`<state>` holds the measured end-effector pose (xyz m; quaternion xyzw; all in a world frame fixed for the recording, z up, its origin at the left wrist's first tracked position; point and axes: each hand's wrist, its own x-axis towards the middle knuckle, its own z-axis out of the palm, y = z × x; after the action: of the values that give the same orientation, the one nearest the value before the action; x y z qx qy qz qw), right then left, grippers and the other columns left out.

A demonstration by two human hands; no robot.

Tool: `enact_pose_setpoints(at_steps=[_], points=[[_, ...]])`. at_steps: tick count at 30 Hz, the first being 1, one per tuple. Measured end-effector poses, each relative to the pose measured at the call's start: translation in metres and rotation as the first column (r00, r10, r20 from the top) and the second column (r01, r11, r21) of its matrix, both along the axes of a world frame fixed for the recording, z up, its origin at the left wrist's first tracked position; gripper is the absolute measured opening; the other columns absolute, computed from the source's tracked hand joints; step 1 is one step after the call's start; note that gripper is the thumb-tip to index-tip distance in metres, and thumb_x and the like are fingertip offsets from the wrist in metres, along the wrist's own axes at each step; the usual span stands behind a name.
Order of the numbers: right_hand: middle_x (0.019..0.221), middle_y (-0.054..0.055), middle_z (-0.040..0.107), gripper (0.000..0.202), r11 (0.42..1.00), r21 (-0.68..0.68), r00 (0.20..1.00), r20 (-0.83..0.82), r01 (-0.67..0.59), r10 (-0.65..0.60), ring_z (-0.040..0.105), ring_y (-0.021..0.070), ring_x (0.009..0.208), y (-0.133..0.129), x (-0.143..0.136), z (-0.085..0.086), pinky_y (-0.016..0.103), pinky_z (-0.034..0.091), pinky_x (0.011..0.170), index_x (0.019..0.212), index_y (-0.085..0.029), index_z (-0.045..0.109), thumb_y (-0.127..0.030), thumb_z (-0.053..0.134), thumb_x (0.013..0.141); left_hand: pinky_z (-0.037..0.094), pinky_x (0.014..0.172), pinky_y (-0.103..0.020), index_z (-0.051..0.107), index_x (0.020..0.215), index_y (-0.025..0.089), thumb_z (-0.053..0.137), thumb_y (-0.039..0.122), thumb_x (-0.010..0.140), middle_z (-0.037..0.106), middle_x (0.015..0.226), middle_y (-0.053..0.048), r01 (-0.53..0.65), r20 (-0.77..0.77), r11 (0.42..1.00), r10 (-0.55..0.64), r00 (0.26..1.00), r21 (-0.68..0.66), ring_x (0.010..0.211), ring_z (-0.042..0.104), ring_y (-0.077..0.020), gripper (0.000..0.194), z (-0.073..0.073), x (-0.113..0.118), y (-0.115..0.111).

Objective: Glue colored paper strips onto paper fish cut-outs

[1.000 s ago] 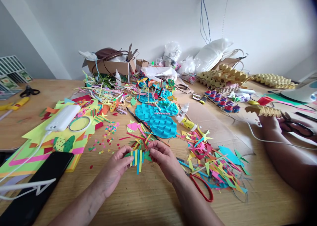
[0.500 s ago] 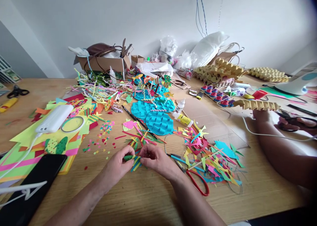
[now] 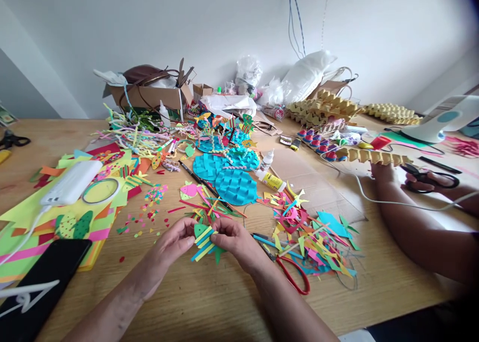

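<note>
A green paper fish with blue and yellow strips (image 3: 204, 242) was held above the wooden counter (image 3: 183, 302).
Its slanting body was pinched by the right hand (image 3: 236, 241), nearer the tail; its head was angled toward the narrowly curled left hand (image 3: 175, 243), whose grip was unclear.

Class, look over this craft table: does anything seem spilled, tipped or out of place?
The yellow-labelled glue bottle lies on its side by the cardboard, no leak visible. Paper dots are strewn beyond the left hand, as if spilled.
</note>
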<state>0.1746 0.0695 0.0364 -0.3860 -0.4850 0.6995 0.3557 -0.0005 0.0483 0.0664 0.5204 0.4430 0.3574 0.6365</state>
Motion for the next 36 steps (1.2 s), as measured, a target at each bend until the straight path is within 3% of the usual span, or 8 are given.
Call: enact_pose_setpoints(at_steps=[4,9,19,22,27,32,36], points=[[0.059,-0.004,0.045,0.033,0.999,-0.036,0.998,-0.046,0.041,-0.043,0.038,0.0085,0.054,0.000,-0.002,0.003,0.021,0.028,0.053,0.067,-0.017,0.048,-0.042,0.069,0.061,0.038,0.081,-0.029,0.056,0.101,0.019,0.048,0.038,0.083,0.060,0.098,-0.004,0.047,0.022,0.999,-0.047,0.999,-0.006,0.092,0.051,-0.0206,0.027,-0.004,-0.001,-0.002],[0.060,-0.004,0.044,0.030,1.000,-0.009,0.998,-0.058,0.028,-0.028,0.037,0.0086,0.054,-0.001,-0.002,0.001,0.022,0.027,0.053,0.066,-0.017,0.047,-0.040,0.067,0.063,0.039,0.071,-0.026,0.058,0.093,0.018,0.055,0.038,0.078,0.061,0.085,-0.002,-0.015,-0.012,1.000,0.015,1.000,-0.011,0.082,0.051,-0.0188,0.026,-0.009,0.006,0.002],[0.061,-0.005,0.040,0.028,1.000,0.023,1.000,-0.011,-0.002,0.003,0.034,0.0083,0.055,-0.003,-0.002,0.003,0.021,0.025,0.052,0.069,-0.018,0.046,-0.039,0.064,0.065,0.036,0.062,-0.023,0.055,0.070,0.017,0.057,0.031,0.067,0.055,0.067,0.001,-0.117,-0.109,0.993,0.113,0.988,-0.032,0.067,0.047,-0.0156,0.014,0.002,0.016,0.002],[0.062,-0.005,0.039,0.029,0.998,0.061,1.000,0.013,-0.020,0.019,0.033,0.0084,0.056,-0.003,-0.002,0.003,0.021,0.025,0.051,0.071,-0.019,0.045,-0.040,0.064,0.065,0.035,0.059,-0.022,0.053,0.067,0.018,0.058,0.030,0.067,0.054,0.066,0.002,-0.121,-0.146,0.992,0.116,0.983,-0.025,0.065,0.046,-0.0149,0.014,-0.003,0.014,0.004],[0.059,-0.006,0.038,0.027,0.998,0.063,0.998,0.052,-0.022,0.019,0.032,0.0079,0.053,-0.002,-0.001,0.004,0.021,0.024,0.048,0.069,-0.018,0.045,-0.039,0.062,0.067,0.034,0.053,-0.021,0.053,0.065,0.017,0.061,0.032,0.062,0.051,0.060,0.003,-0.031,-0.149,0.998,0.022,0.989,-0.059,0.060,0.045,-0.0135,0.017,-0.016,0.013,0.007],[0.058,-0.005,0.040,0.024,1.000,0.016,1.000,0.023,-0.011,0.011,0.033,0.0077,0.052,-0.002,0.000,0.005,0.021,0.024,0.048,0.068,-0.018,0.046,-0.036,0.061,0.066,0.035,0.058,-0.023,0.053,0.070,0.018,0.057,0.034,0.069,0.050,0.065,0.002,0.005,-0.142,0.999,-0.010,0.990,-0.038,0.065,0.044,-0.0154,0.016,-0.013,0.011,0.005],[0.058,-0.005,0.042,0.021,1.000,0.006,1.000,-0.001,0.028,-0.028,0.036,0.0084,0.053,-0.002,0.000,0.005,0.021,0.026,0.051,0.067,-0.018,0.047,-0.034,0.062,0.066,0.035,0.066,-0.025,0.053,0.072,0.019,0.048,0.035,0.078,0.049,0.070,0.001,-0.037,-0.111,0.998,0.043,0.993,0.053,0.073,0.044,-0.0177,0.017,-0.006,0.004,0.000]])
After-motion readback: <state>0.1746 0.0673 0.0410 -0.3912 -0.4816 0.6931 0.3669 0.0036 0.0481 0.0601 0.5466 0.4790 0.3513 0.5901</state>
